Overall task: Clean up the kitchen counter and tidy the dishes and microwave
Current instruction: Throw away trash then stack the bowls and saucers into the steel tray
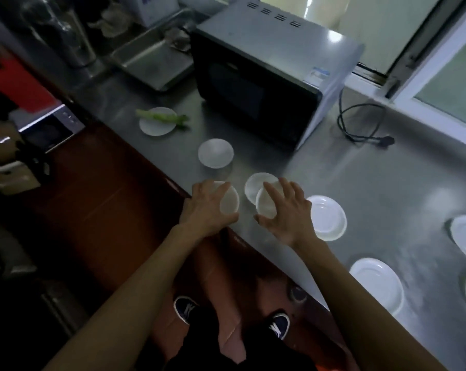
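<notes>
Left fingers (218, 190) and right fingers (281, 190) cover two bowls (230, 203).

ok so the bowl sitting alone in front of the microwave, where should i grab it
Take the bowl by its rim, coming straight down from above. It stands upright with its mouth open and bare counter all round, so thumb inside and fingers outside on the near edge should pinch it cleanly.

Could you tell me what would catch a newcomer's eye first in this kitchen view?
Both hands, left hand and right hand, rest on small white dishes at the steel counter's near edge. Behind them stands a dark-fronted microwave, its unplugged cord lying beside it. White plates scatter to the right.
</notes>
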Demonstrator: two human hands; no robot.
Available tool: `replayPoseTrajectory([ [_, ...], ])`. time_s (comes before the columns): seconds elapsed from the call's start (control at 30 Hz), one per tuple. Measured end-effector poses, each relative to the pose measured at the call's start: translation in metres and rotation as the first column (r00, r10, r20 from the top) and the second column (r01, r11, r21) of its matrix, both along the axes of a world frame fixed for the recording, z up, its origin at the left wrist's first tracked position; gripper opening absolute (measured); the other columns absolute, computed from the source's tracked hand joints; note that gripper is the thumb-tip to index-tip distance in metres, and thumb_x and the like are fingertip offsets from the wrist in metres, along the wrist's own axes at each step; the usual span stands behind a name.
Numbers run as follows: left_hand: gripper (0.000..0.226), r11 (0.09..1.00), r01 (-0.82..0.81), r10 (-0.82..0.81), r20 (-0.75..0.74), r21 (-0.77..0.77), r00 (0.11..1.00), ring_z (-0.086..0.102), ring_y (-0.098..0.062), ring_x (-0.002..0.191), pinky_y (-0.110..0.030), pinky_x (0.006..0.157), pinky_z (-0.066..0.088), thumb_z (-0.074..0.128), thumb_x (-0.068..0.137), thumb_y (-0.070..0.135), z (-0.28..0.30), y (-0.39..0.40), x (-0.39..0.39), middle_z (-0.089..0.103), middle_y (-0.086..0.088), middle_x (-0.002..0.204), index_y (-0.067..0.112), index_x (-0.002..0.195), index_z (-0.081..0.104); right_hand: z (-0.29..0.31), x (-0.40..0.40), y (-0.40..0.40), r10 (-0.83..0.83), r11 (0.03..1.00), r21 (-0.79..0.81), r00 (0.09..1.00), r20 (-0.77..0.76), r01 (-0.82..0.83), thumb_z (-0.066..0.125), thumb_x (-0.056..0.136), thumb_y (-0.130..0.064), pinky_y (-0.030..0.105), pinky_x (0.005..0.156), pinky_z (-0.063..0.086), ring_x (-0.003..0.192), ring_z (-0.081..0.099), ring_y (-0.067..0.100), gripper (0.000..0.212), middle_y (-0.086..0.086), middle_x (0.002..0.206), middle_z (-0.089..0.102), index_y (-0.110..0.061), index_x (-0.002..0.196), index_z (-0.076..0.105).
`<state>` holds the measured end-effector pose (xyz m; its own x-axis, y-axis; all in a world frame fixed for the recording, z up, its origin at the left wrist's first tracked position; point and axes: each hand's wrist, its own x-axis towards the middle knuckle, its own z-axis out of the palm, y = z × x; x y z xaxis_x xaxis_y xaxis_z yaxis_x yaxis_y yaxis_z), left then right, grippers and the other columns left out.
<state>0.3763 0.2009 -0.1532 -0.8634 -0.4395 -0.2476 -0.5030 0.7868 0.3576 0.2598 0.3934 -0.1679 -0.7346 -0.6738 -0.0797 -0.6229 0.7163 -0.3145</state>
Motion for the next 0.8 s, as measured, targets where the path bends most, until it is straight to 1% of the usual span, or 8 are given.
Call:
replayPoseTrajectory([
  [0.1,0.081,0.998,-0.051,0.051,-0.011,0.022,0.999,0.021,-0.029,0.139,-0.054,0.107,0.035,0.063,0.077,0.063,0.000,-0.049,0.026,0.018,0.000,0.153,0.041,0.146,0.025,0.006,0.019,-0.049,0.050,0.998,0.045,0.998,-0.035,-0.048,0.064,0.079,-0.065,0.056,0.107,0.033,0.147,0.014,0.032,0.084,0.003,0.162,0.017,-0.040,0.149,0.025],
  [0.17,0.081,0.996,-0.087,0.088,-0.010,0.026,0.996,0.021,-0.029,0.138,-0.053,0.107,0.034,0.062,0.078,0.063,0.002,-0.080,0.042,0.016,0.000,0.153,0.041,0.147,0.025,0.012,0.031,-0.082,0.076,0.997,0.034,0.997,-0.029,-0.075,0.067,0.079,-0.063,0.057,0.106,0.034,0.147,0.015,0.031,0.084,0.003,0.161,0.019,-0.039,0.149,0.026],
  [0.23,0.080,0.993,-0.114,0.114,-0.008,0.011,0.993,0.023,-0.030,0.135,-0.052,0.105,0.034,0.062,0.077,0.063,0.005,-0.112,0.059,0.018,-0.001,0.152,0.042,0.146,0.026,0.020,0.043,-0.118,0.108,0.994,0.013,0.994,-0.029,-0.108,0.070,0.078,-0.060,0.057,0.105,0.035,0.146,0.016,0.031,0.086,0.004,0.161,0.020,-0.038,0.150,0.027],
  [0.33,0.076,0.989,-0.145,0.144,-0.038,-0.028,0.989,0.025,-0.031,0.133,-0.052,0.103,0.037,0.062,0.077,0.063,0.014,-0.151,0.083,0.021,-0.001,0.148,0.041,0.142,0.030,0.031,0.057,-0.168,0.143,0.990,0.013,0.988,-0.056,-0.143,0.069,0.079,-0.059,0.055,0.108,0.032,0.147,0.015,0.033,0.087,0.004,0.164,0.015,-0.039,0.152,0.026],
  [0.4,0.078,0.984,-0.173,0.170,-0.056,-0.043,0.984,0.024,-0.030,0.135,-0.053,0.103,0.036,0.061,0.079,0.062,0.021,-0.173,0.098,0.019,-0.001,0.149,0.039,0.146,0.029,0.036,0.067,-0.197,0.174,0.985,0.017,0.982,-0.073,-0.173,0.066,0.080,-0.061,0.054,0.107,0.034,0.148,0.015,0.034,0.085,0.004,0.164,0.016,-0.038,0.152,0.027],
  [0.5,0.084,0.973,-0.226,0.222,-0.072,-0.054,0.972,0.019,-0.029,0.139,-0.054,0.105,0.034,0.061,0.079,0.064,0.026,-0.204,0.118,0.014,0.000,0.154,0.039,0.151,0.024,0.039,0.081,-0.236,0.227,0.974,-0.008,0.970,-0.087,-0.228,0.064,0.080,-0.064,0.056,0.105,0.037,0.146,0.017,0.033,0.084,0.004,0.162,0.019,-0.037,0.151,0.028],
  [0.67,0.088,0.944,-0.325,0.320,-0.084,-0.054,0.944,0.017,-0.029,0.141,-0.054,0.105,0.036,0.061,0.077,0.066,0.022,-0.250,0.147,0.013,-0.001,0.157,0.041,0.152,0.021,0.033,0.092,-0.295,0.292,0.956,0.018,0.954,-0.070,-0.291,0.066,0.078,-0.065,0.056,0.107,0.034,0.149,0.014,0.031,0.089,0.002,0.164,0.015,-0.040,0.152,0.024],
  [0.8,0.088,0.921,-0.388,0.386,-0.053,-0.027,0.921,0.019,-0.028,0.140,-0.054,0.105,0.038,0.062,0.077,0.063,0.017,-0.283,0.160,0.014,0.002,0.155,0.040,0.151,0.022,0.025,0.091,-0.342,0.339,0.941,0.033,0.939,-0.057,-0.337,0.067,0.077,-0.065,0.056,0.109,0.032,0.148,0.012,0.031,0.090,0.003,0.164,0.015,-0.039,0.152,0.025],
])
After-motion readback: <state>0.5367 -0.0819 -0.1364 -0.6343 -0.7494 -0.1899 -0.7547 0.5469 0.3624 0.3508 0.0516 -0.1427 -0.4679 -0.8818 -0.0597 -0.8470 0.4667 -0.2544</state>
